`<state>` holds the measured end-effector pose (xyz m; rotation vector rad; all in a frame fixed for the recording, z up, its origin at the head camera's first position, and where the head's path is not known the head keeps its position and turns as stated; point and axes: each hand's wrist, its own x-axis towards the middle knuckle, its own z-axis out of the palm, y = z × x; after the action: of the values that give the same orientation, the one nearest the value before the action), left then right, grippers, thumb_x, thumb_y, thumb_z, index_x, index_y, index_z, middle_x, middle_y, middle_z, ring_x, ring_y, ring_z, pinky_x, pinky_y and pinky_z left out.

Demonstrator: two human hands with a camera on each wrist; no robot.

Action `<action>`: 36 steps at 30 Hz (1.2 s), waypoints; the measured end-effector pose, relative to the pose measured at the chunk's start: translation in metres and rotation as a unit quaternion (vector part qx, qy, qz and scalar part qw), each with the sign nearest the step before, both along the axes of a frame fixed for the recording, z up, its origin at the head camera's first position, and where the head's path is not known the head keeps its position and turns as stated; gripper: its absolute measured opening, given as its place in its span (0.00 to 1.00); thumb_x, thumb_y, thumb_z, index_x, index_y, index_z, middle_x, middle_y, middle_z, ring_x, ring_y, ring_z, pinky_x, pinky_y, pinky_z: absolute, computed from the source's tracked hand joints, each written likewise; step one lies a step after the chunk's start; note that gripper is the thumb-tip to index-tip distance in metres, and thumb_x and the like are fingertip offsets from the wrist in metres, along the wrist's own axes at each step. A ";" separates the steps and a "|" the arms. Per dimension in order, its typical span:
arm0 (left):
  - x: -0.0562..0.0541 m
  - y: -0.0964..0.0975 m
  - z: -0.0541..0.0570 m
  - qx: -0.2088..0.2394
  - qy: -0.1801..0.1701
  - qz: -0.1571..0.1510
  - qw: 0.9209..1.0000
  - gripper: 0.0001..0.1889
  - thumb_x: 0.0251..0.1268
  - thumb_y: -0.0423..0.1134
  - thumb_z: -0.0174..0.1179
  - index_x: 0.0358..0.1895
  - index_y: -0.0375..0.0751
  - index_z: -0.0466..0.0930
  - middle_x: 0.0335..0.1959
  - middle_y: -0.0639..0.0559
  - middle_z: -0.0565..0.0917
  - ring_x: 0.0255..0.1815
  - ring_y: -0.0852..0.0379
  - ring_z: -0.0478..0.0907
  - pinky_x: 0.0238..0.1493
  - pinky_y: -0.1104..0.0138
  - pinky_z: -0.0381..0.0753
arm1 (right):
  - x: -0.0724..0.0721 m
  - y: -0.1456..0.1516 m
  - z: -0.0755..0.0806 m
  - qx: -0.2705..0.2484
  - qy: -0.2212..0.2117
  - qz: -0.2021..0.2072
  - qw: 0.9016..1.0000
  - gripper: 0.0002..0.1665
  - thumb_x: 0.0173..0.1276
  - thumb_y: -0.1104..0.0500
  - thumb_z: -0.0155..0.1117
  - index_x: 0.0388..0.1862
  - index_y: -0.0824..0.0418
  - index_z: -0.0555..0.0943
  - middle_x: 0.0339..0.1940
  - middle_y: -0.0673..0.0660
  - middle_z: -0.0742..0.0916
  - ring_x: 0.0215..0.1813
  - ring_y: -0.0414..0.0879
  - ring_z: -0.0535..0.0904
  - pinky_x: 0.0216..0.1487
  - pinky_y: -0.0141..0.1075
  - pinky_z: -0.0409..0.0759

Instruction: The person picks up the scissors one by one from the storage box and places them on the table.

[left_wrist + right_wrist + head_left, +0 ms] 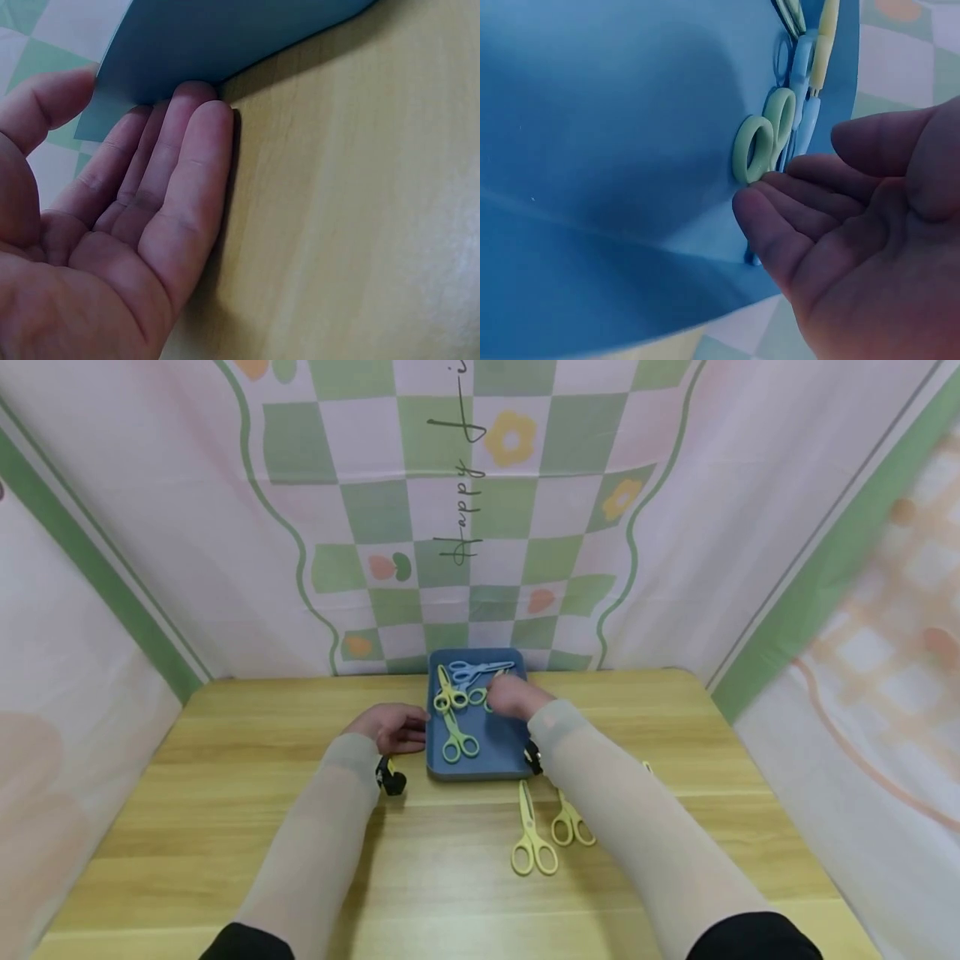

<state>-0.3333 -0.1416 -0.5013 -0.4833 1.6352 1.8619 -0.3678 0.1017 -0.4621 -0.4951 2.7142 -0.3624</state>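
Observation:
A blue tray [498, 750] lies at the back of the table. My left hand [390, 728] is beside its left wall; in the left wrist view the straight fingers [199, 161] touch the wall and the thumb meets the rim. My right hand [516, 695] is over the tray's right side. In the right wrist view its loosely bent fingers are beside the handles of green scissors [742, 154], the thumb apart, gripping nothing visible. Also in the tray are blue scissors [471, 672], yellow scissors [447, 695] and another green pair [455, 732], some overlapping.
In front of the tray, yellow scissors [529, 831] lie on the wooden table [247, 793]. A second yellow pair [568, 814] is partly behind my right forearm, and a yellow tip [647, 767] shows beyond it. A patterned cloth [442, 510] hangs behind the tray.

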 end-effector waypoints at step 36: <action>0.000 -0.002 0.003 0.003 -0.011 -0.007 1.000 0.21 0.64 0.32 0.63 0.60 0.32 0.75 0.54 0.39 0.81 0.50 0.47 0.81 0.50 0.57 0.84 | 0.025 -0.029 0.020 0.135 -0.009 -0.128 0.983 0.17 0.67 0.53 0.70 0.49 0.63 0.85 0.56 0.60 0.83 0.49 0.52 0.78 0.50 0.43 0.79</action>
<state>-0.3338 -0.1434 -0.4982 -0.4881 1.6127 1.8454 -0.3426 0.0731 -0.4425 -0.0686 2.7561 -0.0585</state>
